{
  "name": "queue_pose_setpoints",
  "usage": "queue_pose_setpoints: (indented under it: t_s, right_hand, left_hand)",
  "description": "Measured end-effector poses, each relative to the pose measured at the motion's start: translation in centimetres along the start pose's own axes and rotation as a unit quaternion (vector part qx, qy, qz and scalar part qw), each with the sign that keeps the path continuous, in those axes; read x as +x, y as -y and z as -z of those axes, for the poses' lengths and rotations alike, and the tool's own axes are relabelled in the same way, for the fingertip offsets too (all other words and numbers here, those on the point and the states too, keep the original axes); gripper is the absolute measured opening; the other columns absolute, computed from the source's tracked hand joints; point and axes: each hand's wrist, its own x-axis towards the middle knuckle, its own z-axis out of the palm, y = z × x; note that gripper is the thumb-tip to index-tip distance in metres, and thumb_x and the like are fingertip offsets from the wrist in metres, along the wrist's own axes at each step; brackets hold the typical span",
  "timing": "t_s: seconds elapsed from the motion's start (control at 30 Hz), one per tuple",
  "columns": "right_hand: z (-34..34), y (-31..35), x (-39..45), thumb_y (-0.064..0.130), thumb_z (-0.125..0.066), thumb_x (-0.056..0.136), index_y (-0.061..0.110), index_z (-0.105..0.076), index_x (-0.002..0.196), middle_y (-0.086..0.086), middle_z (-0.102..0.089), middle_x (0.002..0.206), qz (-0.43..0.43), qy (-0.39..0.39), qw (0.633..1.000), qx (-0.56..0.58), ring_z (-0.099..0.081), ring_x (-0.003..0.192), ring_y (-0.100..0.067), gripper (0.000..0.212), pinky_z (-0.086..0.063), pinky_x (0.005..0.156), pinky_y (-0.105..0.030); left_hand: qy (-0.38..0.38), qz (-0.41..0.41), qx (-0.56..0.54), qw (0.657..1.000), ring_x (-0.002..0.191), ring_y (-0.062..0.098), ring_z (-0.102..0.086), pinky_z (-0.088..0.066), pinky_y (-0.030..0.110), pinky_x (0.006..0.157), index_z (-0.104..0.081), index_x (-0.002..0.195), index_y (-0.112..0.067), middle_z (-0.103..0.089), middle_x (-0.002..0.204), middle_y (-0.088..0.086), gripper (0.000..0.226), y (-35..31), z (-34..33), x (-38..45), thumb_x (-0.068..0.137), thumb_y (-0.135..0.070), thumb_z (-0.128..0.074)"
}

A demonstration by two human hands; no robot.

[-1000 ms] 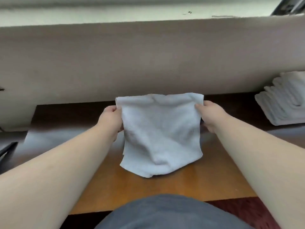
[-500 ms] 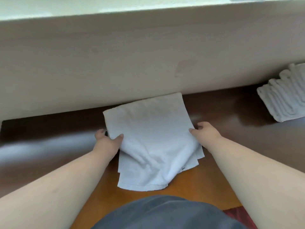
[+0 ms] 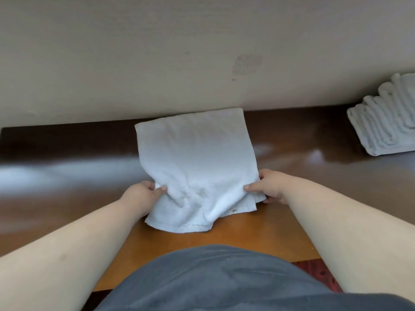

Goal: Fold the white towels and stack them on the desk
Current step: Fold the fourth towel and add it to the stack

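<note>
We see a white terry-cloth towel [image 3: 197,158] lying on the glossy brown wooden desk [image 3: 67,176], its far edge reaching the beige wall [image 3: 157,52] behind. Our left hand [image 3: 143,194] pinches the towel's near left side, thumb on top and fingers curled under the cloth. Our right hand [image 3: 269,187] grips the near right side the same way, thumb pressed on the upper layer. Between the hands the cloth is bunched and rumpled, and a lower layer shows beneath it toward the desk's near edge. Well apart, at the far right of the desk, rests a stack of folded white towels [image 3: 386,122].
</note>
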Motion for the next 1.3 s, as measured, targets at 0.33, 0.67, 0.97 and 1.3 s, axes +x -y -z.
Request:
queue_pose_setpoints:
  t_s: [0.33, 0.67, 0.97, 1.3]
  right_hand:
    - [1.1, -4.1, -1.5, 0.018, -0.076, 0.088, 0.019, -0.056, 0.122, -0.010, -0.071, 0.102, 0.020, -0.006, 0.999, 0.028, -0.066, 0.070, -0.014, 0.040, -0.058, 0.060, -0.026]
    - [-1.7, -5.3, -3.4, 0.055, -0.063, 0.088, 0.025, -0.047, 0.104, 0.007, -0.054, 0.102, 0.074, -0.116, 0.967, -0.214, -0.054, 0.092, -0.018, 0.037, -0.040, 0.074, -0.030]
    - [-2.2, -4.3, -3.7, 0.051, -0.067, 0.088, 0.022, -0.053, 0.103, 0.004, -0.059, 0.100, 0.075, -0.099, 0.956, -0.267, -0.058, 0.090, -0.019, 0.035, -0.042, 0.071, -0.029]
    - [-3.0, -3.6, -3.8, 0.024, -0.057, 0.085, 0.021, -0.049, 0.083, 0.001, -0.056, 0.083, 0.132, -0.094, 0.955, -0.248, -0.052, 0.071, -0.018, 0.009, -0.035, 0.056, -0.029]
  left_hand:
    - [-0.156, 0.084, -0.118, 0.977, 0.071, 0.025, -0.051, -0.040, 0.034, 0.072, -0.051, 0.115, -0.012, -0.057, 0.081, 0.006, 0.035, 3.7, -2.8, -2.9, 0.098, -0.043, -0.053]
    - [-0.066, 0.161, -0.170, 0.970, 0.061, 0.026, -0.068, -0.051, 0.032, 0.049, -0.035, 0.136, -0.015, -0.064, 0.089, 0.011, 0.067, 4.3, -6.1, -6.4, 0.085, -0.034, -0.075]
    - [-0.006, 0.148, -0.128, 0.981, 0.072, 0.019, -0.066, -0.055, 0.033, 0.061, -0.049, 0.130, -0.013, -0.069, 0.094, 0.007, 0.051, 5.0, -6.5, -8.7, 0.091, -0.041, -0.066]
    - [-0.083, 0.078, -0.271, 0.956, 0.082, 0.027, -0.063, -0.051, 0.033, 0.061, -0.059, 0.102, -0.018, -0.066, 0.097, 0.010, 0.012, 4.7, -5.0, -6.6, 0.094, -0.023, -0.054]
